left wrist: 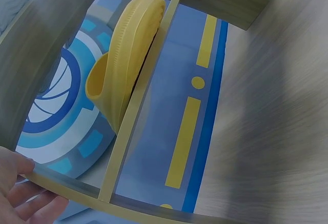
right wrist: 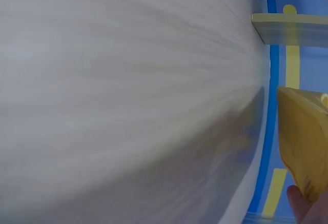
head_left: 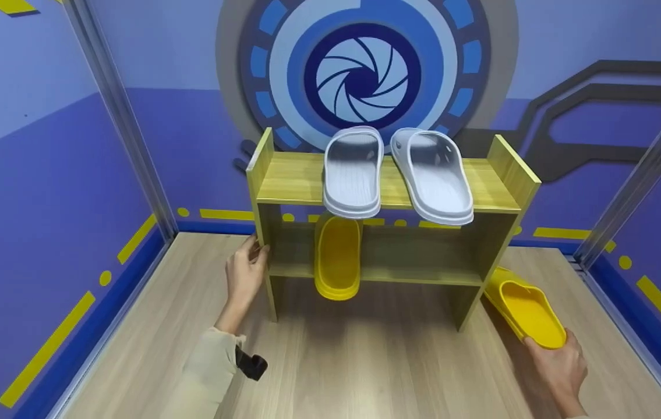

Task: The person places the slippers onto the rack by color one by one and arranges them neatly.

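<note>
A small wooden shoe rack (head_left: 377,278) stands in front of me. My left hand (head_left: 246,270) grips the edge of its left side panel, and in the left wrist view the thumb and fingers (left wrist: 36,203) lie on either side of that board. One yellow clog (head_left: 339,259) sits on the middle shelf, its heel jutting over the front edge. To the right of the rack, my right hand (head_left: 563,364) holds another yellow clog (head_left: 531,311) by its heel, toe pointing toward the back. This clog is above the floor in the right wrist view, partly cut off.
On the top shelf sit two pale grey clogs, the left one (head_left: 353,174) and the right one (head_left: 438,177). Blue and purple walls (head_left: 33,192) with yellow markings enclose the light wood-look floor (head_left: 365,366). Metal corner posts (head_left: 126,122) rise at both sides.
</note>
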`<state>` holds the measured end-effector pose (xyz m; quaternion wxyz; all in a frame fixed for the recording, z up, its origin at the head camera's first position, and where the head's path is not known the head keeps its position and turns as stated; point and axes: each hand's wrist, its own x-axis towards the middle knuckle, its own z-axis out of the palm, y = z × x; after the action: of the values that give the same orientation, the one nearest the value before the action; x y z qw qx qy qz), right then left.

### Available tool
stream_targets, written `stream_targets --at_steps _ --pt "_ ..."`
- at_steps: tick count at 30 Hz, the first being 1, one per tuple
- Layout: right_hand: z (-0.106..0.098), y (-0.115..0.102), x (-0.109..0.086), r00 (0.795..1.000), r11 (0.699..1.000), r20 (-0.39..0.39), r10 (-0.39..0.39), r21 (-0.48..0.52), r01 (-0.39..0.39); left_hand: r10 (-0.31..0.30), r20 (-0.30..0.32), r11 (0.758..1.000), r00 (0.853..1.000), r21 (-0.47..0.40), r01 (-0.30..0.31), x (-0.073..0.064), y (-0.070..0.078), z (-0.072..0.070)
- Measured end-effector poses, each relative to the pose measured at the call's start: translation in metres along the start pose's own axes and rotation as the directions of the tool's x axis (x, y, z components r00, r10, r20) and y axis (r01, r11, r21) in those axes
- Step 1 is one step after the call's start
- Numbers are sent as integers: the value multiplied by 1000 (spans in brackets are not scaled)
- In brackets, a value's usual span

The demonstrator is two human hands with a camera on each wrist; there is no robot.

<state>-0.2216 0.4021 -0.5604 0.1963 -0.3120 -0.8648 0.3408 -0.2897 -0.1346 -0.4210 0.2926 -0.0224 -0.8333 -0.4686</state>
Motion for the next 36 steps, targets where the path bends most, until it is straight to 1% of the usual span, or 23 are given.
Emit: stream_targets --at_steps 4,7,9,13,16,18,21,25,28,31,34,36 --pt "-11 -1 1 999 998 35 3 -63 -1 3 -5 1000 1000 -5 -3 0 -1 1" --pt "-27 -12 -3 995 996 96 22 -89 -14 11 -5 1000 1000 -9 -11 0 -1 0" --pt "-37 -18 -6 990 994 137 13 -109 2 12 -2 1000 1000 -8 -12 0 -1 0" --pt "-51 -25 -9 984 987 178 -26 -154 54 5 9 1000 1000 -7 -5 0 -1 -1" --pt "-60 -26 -10 979 976 190 -76 -187 112 -6 13 1000 1000 -4 6 0 -1 0" --pt "-67 -27 -10 972 966 207 -113 -208 157 -6 9 1000 1000 -3 6 0 -1 0" --pt "-78 -28 -9 953 947 256 -164 -229 224 15 -5 1000 1000 -8 -15 0 -1 0" --pt "-94 -31 -8 920 930 357 -164 -256 265 40 -19 999 999 -11 -40 0 0 0" --pt "-104 -36 -6 898 918 416 -145 -282 279 42 -18 999 999 -15 -42 -1 1 0" --pt "-113 -41 -5 884 908 448 -133 -302 289 41 -16 999 999 -16 -41 -1 1 0" --pt "-119 -45 -2 868 912 489 -91 -308 270 38 -21 999 999 -15 -38 0 1 0" --pt "-122 -46 0 850 919 523 -58 -305 250 38 -22 999 999 -15 -38 0 1 0"
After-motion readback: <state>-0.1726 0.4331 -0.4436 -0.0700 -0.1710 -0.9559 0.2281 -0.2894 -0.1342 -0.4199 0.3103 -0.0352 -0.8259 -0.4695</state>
